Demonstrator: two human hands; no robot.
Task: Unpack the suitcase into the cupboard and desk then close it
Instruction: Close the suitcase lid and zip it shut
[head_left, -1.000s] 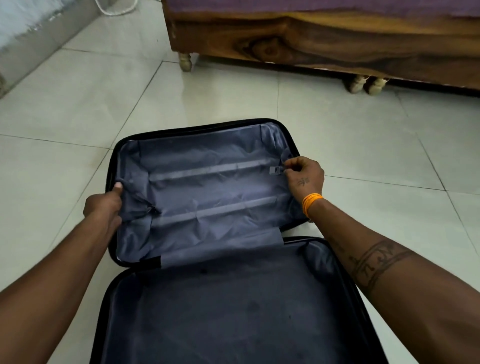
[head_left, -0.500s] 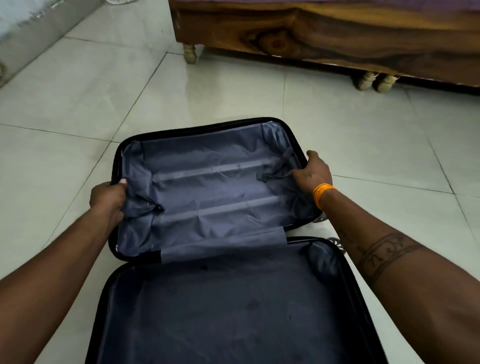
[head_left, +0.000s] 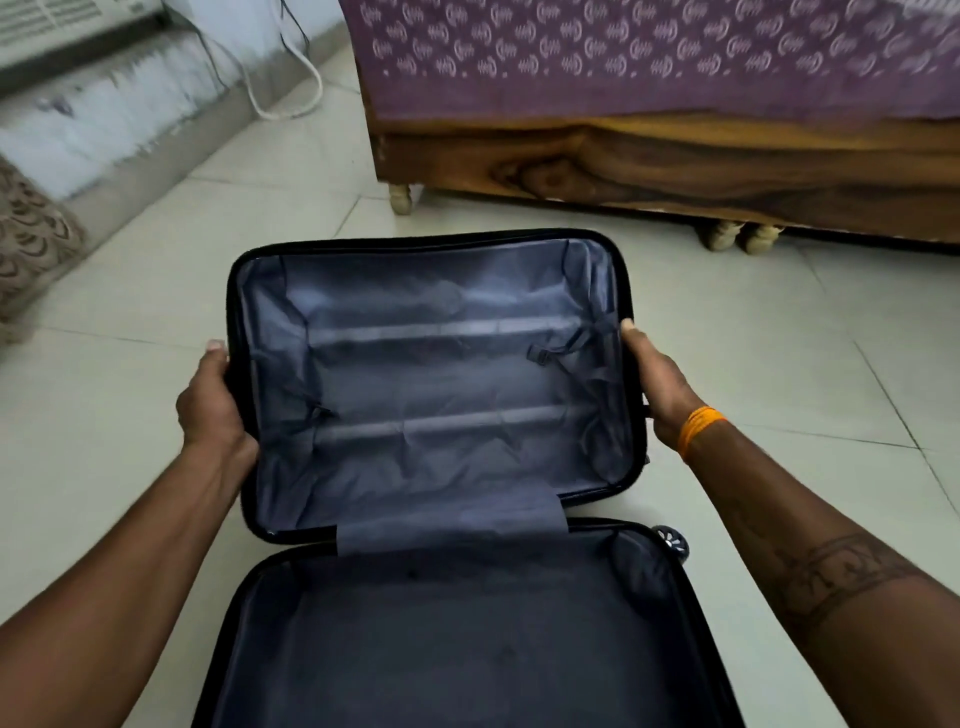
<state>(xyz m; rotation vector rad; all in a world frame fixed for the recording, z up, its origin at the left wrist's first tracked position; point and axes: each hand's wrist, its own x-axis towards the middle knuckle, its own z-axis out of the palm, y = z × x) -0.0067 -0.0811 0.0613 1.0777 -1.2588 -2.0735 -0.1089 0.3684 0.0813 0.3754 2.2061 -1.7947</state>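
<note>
From the head view, the suitcase (head_left: 447, 467) lies open on the tiled floor (head_left: 753, 364) before the bed (head_left: 675, 156), and both halves look empty. The left hand (head_left: 213, 402) grips the left edge of the far half, the right hand (head_left: 660, 384) grips the right edge, fingers curled around the rim. I think the closing is next. The loose strap (head_left: 556, 351) and the wrinkled lining (head_left: 441, 379) may get caught in the zipper if they are not tucked in.
</note>
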